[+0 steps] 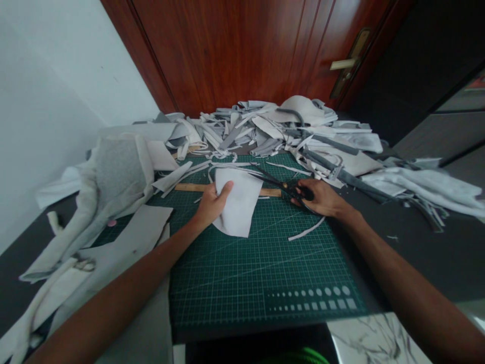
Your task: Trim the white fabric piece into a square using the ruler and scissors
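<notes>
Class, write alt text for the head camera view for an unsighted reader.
A left hand holds a curved white fabric piece on a green gridded cutting mat; the right hand grips black-handled scissors. Grey and white fabric scraps heap behind.

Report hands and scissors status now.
Left hand gripping pale fabric piece on green cutting mat. Right hand holding black-handled scissors, blades near fabric's upper edge. Wooden ruler under fabric. Fabric scraps heaped beyond.

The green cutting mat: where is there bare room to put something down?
The mat is bare below the left hand and right hand; dark tabletop is free right of it. Heaped fabric scraps crowd the far end.
</notes>
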Demonstrator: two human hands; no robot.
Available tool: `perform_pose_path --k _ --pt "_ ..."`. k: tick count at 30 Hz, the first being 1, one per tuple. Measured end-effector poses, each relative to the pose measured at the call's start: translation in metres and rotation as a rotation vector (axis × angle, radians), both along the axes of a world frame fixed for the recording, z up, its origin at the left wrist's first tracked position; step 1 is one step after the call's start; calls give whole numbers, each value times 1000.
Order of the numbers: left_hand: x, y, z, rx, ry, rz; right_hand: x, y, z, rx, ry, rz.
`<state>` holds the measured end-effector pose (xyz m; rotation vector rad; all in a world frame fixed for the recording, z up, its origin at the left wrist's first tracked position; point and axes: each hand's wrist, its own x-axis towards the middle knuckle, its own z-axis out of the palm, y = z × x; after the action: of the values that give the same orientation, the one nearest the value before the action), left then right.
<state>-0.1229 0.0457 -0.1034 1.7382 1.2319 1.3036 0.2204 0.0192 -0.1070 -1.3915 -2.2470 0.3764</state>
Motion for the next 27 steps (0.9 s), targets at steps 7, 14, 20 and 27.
perform_pose_path --k 7,14,20,27 --pt "-1 -1 0 -14 8 -8 0 2 -1 41 -11 28" --pt "-2 1 -3 -12 26 -24 0 2 -2 55 -6 37" --pt "-2 1 -4 9 31 -43 -1 1 0 62 -7 29" --pt "-2 1 -3 12 33 -51 -1 1 1 47 -5 30"
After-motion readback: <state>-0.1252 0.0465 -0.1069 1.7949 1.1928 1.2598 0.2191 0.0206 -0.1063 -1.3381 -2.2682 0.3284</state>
